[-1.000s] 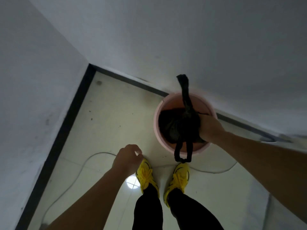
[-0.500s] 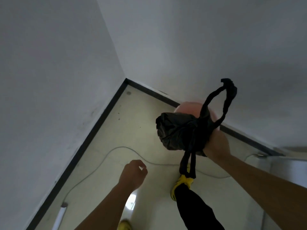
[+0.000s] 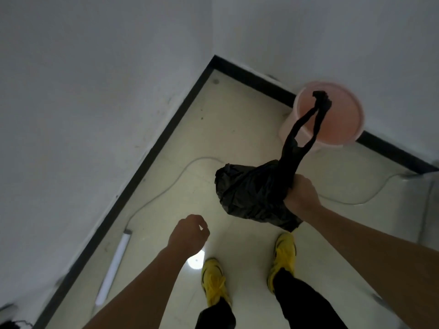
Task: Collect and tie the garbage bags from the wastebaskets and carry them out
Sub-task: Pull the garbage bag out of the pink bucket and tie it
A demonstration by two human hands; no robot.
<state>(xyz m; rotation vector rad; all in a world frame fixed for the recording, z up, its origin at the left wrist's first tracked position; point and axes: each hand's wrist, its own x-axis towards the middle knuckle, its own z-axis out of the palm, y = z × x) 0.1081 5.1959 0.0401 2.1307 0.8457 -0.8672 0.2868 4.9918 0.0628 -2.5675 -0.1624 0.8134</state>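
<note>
- The right hand (image 3: 299, 195) was clenched around the gathered neck of the black garbage bag (image 3: 251, 193), holding it up in the air, clear of the pink wastebasket (image 3: 330, 115)
- The bag's bulging body hung to the left of that hand, nearer the person than the wastebasket and well apart from it
- One looped handle (image 3: 306, 129) of the bag stood up from the grip, and in the picture its tip lay over the wastebasket's open mouth
- The wastebasket sat on the floor (image 3: 237, 138) against the dark baseboard (image 3: 156, 143) of the far wall, to the right of the room corner; its inside looked bare and pink
- The left hand (image 3: 190, 231) was loosely curled with nothing in it, lower and to the left of the bag, far from the wastebasket
- A thin white cable (image 3: 180, 172) trailed across the floor between the wastebasket and the person's yellow shoes (image 3: 283, 255)
- A white tube (image 3: 114, 264) lay on the floor along the left wall, well away from the wastebasket
- A bright round glare (image 3: 196, 261) showed on the floor just beside the left shoe
</note>
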